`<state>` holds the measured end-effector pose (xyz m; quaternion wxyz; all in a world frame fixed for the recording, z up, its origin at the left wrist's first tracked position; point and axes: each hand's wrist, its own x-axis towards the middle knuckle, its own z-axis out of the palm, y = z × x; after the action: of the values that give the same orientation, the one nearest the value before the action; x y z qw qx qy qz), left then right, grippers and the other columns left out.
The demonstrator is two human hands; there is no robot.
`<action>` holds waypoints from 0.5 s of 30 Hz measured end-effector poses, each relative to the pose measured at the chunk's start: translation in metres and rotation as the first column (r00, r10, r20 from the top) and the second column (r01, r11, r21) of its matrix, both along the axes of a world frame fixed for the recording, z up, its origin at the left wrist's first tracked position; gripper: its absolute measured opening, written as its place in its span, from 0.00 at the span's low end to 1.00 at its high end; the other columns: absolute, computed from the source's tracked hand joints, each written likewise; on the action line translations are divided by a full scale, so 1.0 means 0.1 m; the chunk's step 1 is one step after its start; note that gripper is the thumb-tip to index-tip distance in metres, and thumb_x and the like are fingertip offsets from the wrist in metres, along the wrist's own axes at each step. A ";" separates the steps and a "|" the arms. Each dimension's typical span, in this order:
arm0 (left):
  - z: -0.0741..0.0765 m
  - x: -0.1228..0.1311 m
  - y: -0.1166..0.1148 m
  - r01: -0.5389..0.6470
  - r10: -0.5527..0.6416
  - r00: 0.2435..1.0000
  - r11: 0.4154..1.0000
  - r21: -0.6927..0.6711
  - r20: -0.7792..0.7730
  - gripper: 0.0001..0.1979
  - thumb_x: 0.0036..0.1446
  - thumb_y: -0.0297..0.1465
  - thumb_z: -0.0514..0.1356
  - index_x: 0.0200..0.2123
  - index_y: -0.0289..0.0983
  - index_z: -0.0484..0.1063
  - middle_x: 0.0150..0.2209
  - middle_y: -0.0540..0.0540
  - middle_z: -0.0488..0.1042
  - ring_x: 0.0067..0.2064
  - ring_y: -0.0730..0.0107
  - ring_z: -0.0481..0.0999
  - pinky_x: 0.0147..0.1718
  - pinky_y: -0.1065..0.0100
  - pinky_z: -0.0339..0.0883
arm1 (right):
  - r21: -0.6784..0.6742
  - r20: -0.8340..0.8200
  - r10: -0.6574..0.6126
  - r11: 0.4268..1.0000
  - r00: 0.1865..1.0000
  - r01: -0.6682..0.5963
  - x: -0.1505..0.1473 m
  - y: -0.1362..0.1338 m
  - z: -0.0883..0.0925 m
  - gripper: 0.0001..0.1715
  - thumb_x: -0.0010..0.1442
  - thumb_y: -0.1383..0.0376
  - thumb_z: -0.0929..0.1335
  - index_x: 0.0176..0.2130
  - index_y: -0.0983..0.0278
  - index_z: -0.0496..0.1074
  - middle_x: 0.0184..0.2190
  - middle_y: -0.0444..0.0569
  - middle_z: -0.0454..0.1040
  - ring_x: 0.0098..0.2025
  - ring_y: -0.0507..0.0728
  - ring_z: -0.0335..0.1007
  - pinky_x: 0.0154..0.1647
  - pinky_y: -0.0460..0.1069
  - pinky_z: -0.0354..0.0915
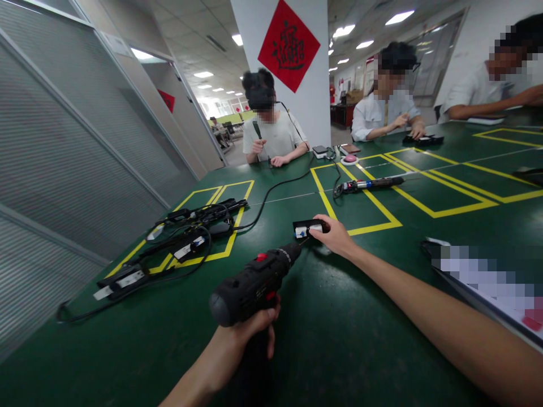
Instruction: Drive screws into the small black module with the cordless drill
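My left hand [258, 325] is wrapped round the grip of a black cordless drill [254, 282] with red switches. The drill points forward and to the right, its thin bit close to a small black part with a white label [302, 230]. Whether the bit touches that part, I cannot tell. My right hand [333, 234] pinches the right end of the small black part just above the green table. The lower part of the drill's grip is dark and partly hidden by my fingers.
Black cabled assemblies [190, 237] lie at the left inside yellow tape outlines [231, 243]. A tool-like black rod [373, 183] with a cable rests further back. A blurred-out flat item [483, 282] lies at the right. Several people sit across the green table [360, 339].
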<state>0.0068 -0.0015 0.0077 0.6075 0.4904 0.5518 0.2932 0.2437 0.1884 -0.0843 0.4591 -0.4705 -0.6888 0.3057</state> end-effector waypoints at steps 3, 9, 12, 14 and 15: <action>0.00 0.00 -0.01 0.007 -0.007 1.000 1.000 0.000 -0.011 0.13 0.59 0.37 0.57 0.42 0.34 0.68 0.28 0.47 0.73 0.23 0.72 0.70 0.28 0.66 0.63 | 0.000 0.003 0.005 1.000 1.000 -0.005 0.00 -0.01 0.02 0.23 0.54 0.56 0.68 0.48 0.60 0.70 0.41 0.48 0.76 0.40 0.57 0.73 0.42 0.52 0.68; -0.03 -0.01 -0.01 0.016 -0.016 0.999 1.000 0.005 -0.044 0.14 0.60 0.38 0.56 0.43 0.34 0.67 0.29 0.46 0.74 0.24 0.71 0.70 0.27 0.66 0.62 | 0.005 -0.002 0.003 1.000 1.000 -0.003 -0.01 -0.01 0.02 0.22 0.54 0.56 0.68 0.47 0.61 0.70 0.39 0.47 0.76 0.39 0.57 0.73 0.42 0.51 0.68; -0.03 -0.01 -0.01 0.028 -0.028 0.998 1.000 -0.011 -0.054 0.13 0.60 0.37 0.56 0.43 0.34 0.67 0.27 0.48 0.73 0.24 0.70 0.70 0.28 0.66 0.62 | -0.001 -0.003 0.000 1.000 1.000 0.000 -0.01 0.00 0.02 0.22 0.53 0.57 0.69 0.47 0.61 0.70 0.38 0.46 0.76 0.38 0.56 0.73 0.41 0.51 0.68; -0.03 0.00 -0.01 0.030 -0.031 0.998 0.999 -0.011 -0.052 0.13 0.60 0.37 0.56 0.43 0.34 0.66 0.27 0.47 0.73 0.24 0.70 0.70 0.28 0.66 0.62 | 0.001 -0.004 -0.001 1.000 1.000 0.001 -0.01 0.00 0.01 0.22 0.53 0.57 0.69 0.47 0.61 0.70 0.39 0.46 0.76 0.38 0.56 0.73 0.41 0.51 0.68; -0.03 0.00 0.00 0.030 -0.030 0.998 1.000 -0.009 -0.051 0.14 0.60 0.37 0.56 0.43 0.33 0.66 0.27 0.47 0.74 0.24 0.70 0.70 0.28 0.66 0.62 | 0.004 -0.004 -0.002 1.000 1.000 0.002 -0.01 0.00 0.01 0.22 0.53 0.57 0.69 0.47 0.60 0.70 0.39 0.46 0.76 0.38 0.57 0.73 0.41 0.51 0.68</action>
<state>0.0065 -0.0017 0.0048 0.5994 0.5035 0.5610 0.2690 0.2428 0.1885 -0.0835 0.4618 -0.4697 -0.6878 0.3050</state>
